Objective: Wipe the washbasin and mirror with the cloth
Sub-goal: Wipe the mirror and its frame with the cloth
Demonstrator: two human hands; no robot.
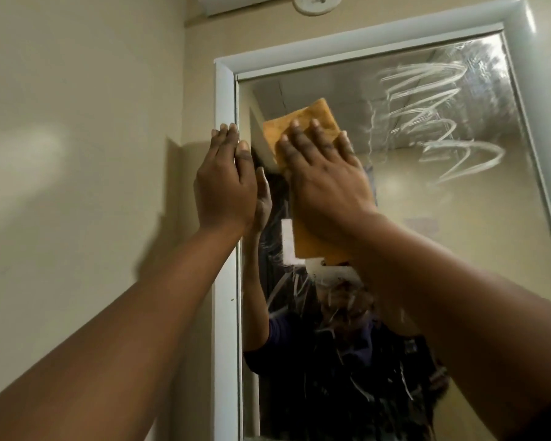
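The orange cloth (312, 122) lies flat against the mirror (427, 218) in the upper middle of the frame, near the glass's left edge. It is folded into a long strip; its long axis runs nearly up and down, leaning a little so its top corner points toward the upper right. The right hand (325, 176) presses it to the glass with fingers straight and slightly spread, palm covering the cloth's middle, gripping nothing. The left hand (225, 183), just beside it, rests flat on the white frame (225, 100) at the mirror's left edge, fingers straight and together, pointing up. Soapy zigzag streaks (442, 113) smear the glass toward the upper right, well apart from the cloth.
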